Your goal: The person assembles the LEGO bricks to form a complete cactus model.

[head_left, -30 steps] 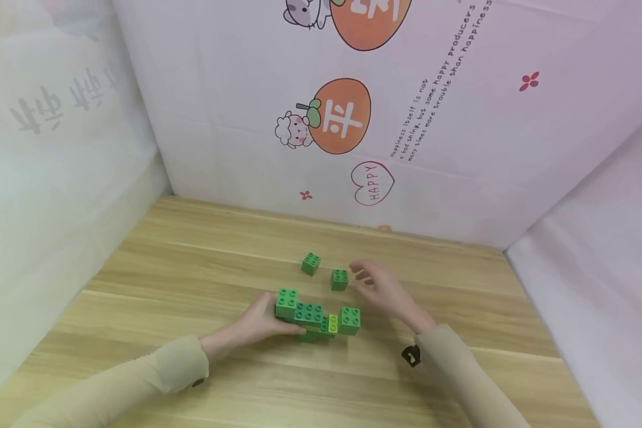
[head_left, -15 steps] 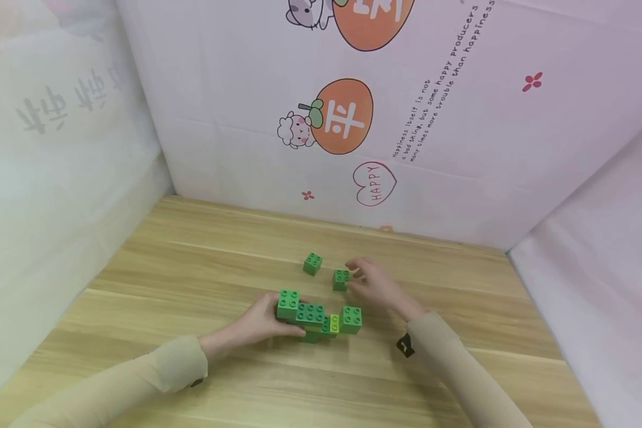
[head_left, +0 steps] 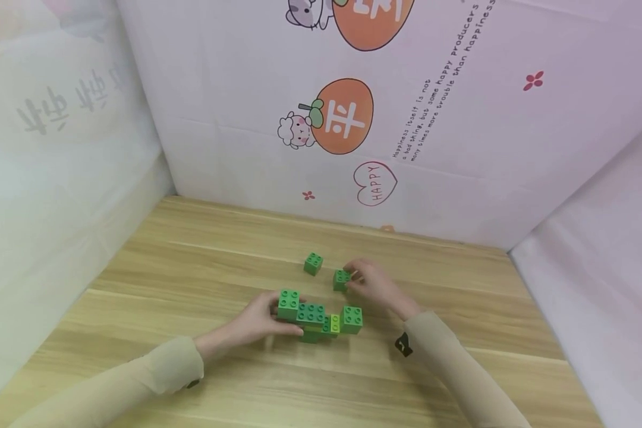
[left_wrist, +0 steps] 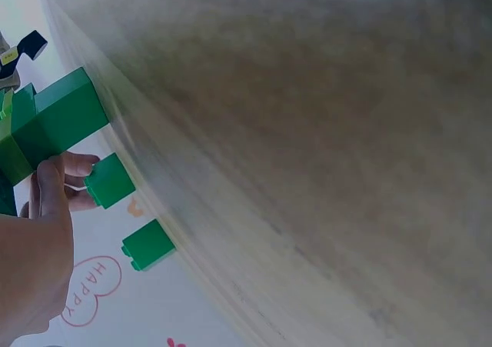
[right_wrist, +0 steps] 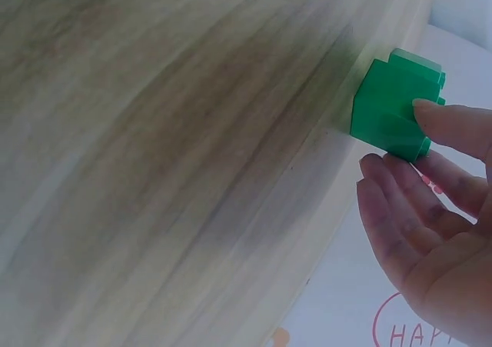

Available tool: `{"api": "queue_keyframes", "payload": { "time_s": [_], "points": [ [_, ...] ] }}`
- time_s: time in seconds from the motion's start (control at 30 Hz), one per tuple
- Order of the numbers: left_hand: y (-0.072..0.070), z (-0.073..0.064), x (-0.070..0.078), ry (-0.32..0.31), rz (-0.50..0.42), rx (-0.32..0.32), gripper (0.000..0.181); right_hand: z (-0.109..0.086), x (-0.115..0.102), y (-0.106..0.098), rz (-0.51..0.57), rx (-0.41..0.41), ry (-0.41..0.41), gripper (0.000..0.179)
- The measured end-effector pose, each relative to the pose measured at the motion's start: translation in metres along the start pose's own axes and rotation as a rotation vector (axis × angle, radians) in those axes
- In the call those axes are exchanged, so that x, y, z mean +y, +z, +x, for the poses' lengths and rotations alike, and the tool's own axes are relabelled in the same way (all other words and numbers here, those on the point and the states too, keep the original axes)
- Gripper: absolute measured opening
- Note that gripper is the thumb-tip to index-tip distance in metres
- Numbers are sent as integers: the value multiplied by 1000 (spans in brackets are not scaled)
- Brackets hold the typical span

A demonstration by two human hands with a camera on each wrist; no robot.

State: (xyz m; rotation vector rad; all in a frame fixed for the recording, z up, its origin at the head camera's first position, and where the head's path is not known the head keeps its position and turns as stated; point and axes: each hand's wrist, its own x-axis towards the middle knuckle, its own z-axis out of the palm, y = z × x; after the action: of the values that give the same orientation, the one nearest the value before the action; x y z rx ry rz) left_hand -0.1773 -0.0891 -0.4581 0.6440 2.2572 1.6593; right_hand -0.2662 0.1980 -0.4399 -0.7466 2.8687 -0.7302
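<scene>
My left hand (head_left: 262, 318) grips the left end of a joined toy-brick build, with its thumb along the front and its other fingers mostly hidden behind. The build has a bright green brick (head_left: 288, 305) at its left end and a darker green brick (head_left: 311, 313) beside it. Further right come a yellow-green brick (head_left: 334, 324) and another bright green brick (head_left: 351, 320). Behind the build, my right hand (head_left: 375, 284) pinches a loose green brick (right_wrist: 392, 105) between thumb and fingers. That brick stands on the table, studs up.
A second loose green brick (head_left: 313, 264) stands on the wooden table (head_left: 219, 238), left of and behind the pinched one. White printed cloth (head_left: 235, 119) rises along the table's back edge, with more cloth at both sides.
My right hand has moved left to the nearer loose brick, and its fingers have closed in on it. The left hand has shifted very slightly left on the build.
</scene>
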Motion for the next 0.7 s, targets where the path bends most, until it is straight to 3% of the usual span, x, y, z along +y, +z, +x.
{"api": "queue_keyframes", "payload": {
  "time_s": [0.3, 0.7],
  "points": [
    [-1, -1, -2, -25, -81, -13, 56, -8, -1, -2, 10, 29, -36, 34],
    [0, -3, 0, -30, -87, -5, 50, -24, -16, -15, 10, 66, -108, 33]
  ]
}}
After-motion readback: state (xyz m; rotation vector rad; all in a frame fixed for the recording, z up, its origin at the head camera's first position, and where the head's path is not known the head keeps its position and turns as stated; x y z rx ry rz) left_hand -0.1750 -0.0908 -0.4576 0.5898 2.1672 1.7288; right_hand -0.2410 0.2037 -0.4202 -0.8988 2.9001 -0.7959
